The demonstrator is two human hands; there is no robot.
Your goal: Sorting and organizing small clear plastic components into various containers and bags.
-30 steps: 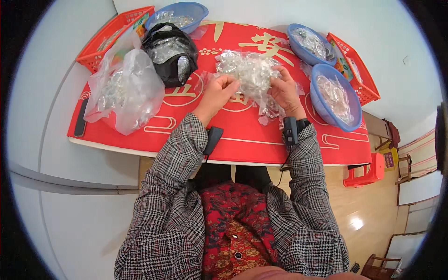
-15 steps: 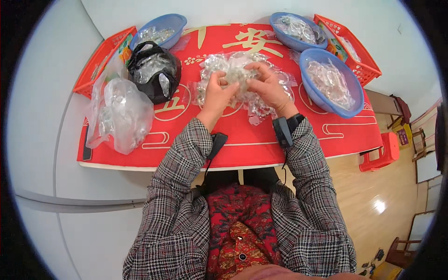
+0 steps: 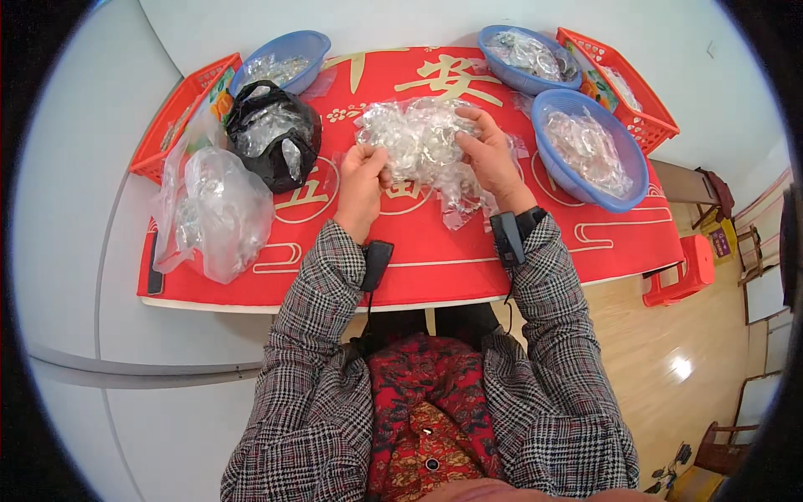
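The clear plastic packet heap [image 3: 418,138], upper centre, lies crosswise between left hand [image 3: 361,191], fingers curled, and right hand [image 3: 493,161], fingers parted; any pinch indeterminable.

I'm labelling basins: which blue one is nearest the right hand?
The front-right basin, right of the right hand; the back-left basin and back-right basin are farther.

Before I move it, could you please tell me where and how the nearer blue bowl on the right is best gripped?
I'd pinch the left, near rim of the blue bowl, coming from the right hand's side: that curved edge looks unobstructed, while a red basket stands close behind the far right side and clear packets fill the middle.
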